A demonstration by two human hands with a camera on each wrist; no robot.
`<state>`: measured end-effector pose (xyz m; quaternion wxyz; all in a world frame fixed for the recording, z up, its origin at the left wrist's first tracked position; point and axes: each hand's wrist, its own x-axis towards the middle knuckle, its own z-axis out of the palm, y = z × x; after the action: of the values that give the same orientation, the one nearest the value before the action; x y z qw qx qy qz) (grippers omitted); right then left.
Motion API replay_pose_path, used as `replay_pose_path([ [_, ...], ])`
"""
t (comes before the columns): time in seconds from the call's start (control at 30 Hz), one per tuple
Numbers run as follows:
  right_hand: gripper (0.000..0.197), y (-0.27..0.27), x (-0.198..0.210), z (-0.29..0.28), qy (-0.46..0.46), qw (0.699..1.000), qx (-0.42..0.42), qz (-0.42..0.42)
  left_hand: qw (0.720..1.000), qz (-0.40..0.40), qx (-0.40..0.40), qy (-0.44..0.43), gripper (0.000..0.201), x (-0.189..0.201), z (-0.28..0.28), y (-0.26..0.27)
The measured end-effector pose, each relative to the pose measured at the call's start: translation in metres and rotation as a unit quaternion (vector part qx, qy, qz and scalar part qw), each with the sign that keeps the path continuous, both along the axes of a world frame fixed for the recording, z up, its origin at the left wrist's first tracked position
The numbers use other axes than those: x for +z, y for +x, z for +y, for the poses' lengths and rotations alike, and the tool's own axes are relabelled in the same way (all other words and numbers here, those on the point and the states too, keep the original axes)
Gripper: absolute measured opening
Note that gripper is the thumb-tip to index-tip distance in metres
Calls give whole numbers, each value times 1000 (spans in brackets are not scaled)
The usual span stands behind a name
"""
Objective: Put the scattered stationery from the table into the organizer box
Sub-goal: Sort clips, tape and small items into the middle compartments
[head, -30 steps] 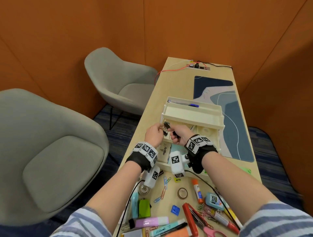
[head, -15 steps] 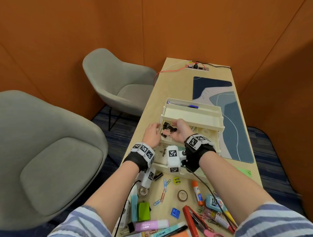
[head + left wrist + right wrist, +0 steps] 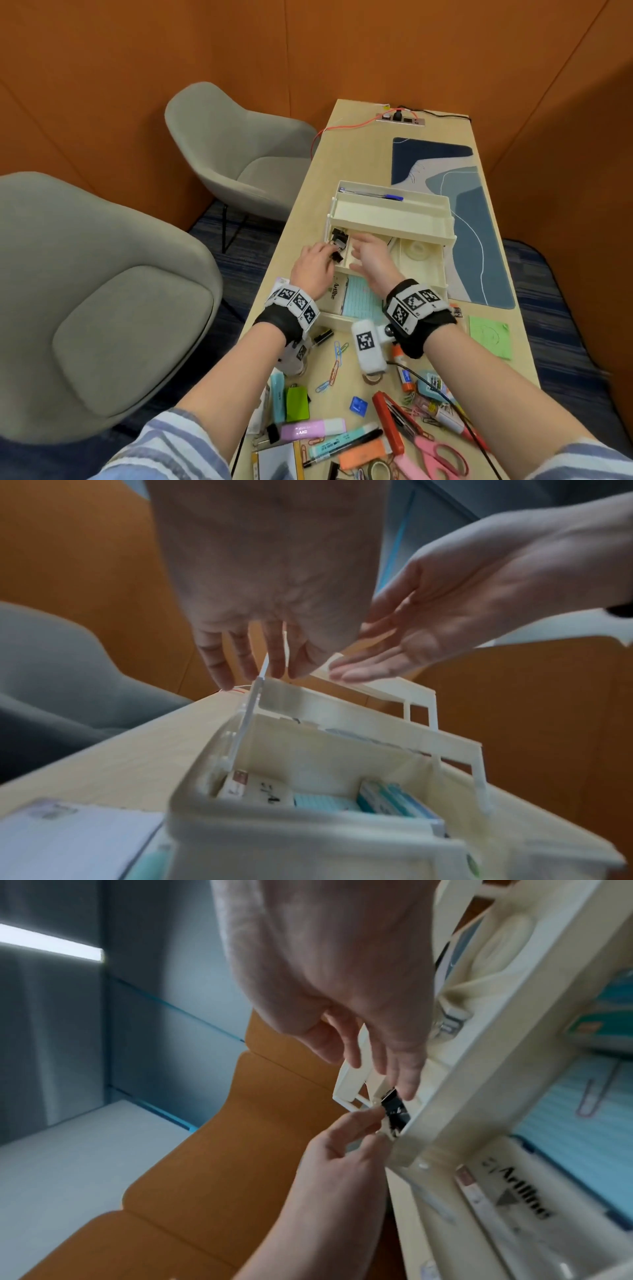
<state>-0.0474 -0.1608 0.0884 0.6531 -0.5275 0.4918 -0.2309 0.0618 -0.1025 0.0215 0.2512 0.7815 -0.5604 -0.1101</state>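
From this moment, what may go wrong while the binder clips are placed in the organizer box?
1. The left hand pinches a black binder clip right at the wall of the organizer box; if released there, it may fall outside onto the table.
2. The upper tray overhangs the clip compartment, so the fingers may bump it and shake the tiers.
3. The right hand is open above the middle tier and may catch a divider.
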Motion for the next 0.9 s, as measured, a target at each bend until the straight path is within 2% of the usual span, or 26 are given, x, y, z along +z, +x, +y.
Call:
replay_pose_path([
  [0.07,33,-20,-3,13,-46,999,10,-3,1000,-22,-13,18,42,1,5,-2],
  [0.13,27,-47,-11,32,-82,996,41,13,1000,-5,-4,2,41,1,14,-6],
  [0.27,21,-104,-32,75,-90,981,157,66,998,15,1,-68,35,1,49,-27],
  [0.37,18,-140,-56,105,-95,956,244,132,996,50,-41,-57,29,-3,91,-53],
  [0.4,17,-150,-64,115,-122,938,277,170,996,61,-61,-33,26,-6,106,-61],
  [0.47,14,-168,-78,132,-189,877,366,247,991,68,-109,34,19,-18,133,-71],
  [0.57,13,-180,-87,156,-224,792,491,285,968,14,-197,156,16,-36,167,-79],
  [0.67,11,-181,-90,176,-272,752,526,289,937,-83,-241,239,29,-49,187,-85],
  [0.73,16,-179,-94,187,-322,731,532,280,930,-108,-241,254,34,-50,189,-88],
  [0.8,29,-176,-101,197,-368,702,551,263,936,-115,-231,238,26,-50,184,-89],
  [0.9,31,-171,-115,206,-445,625,591,249,952,-102,-207,203,21,-48,173,-90],
])
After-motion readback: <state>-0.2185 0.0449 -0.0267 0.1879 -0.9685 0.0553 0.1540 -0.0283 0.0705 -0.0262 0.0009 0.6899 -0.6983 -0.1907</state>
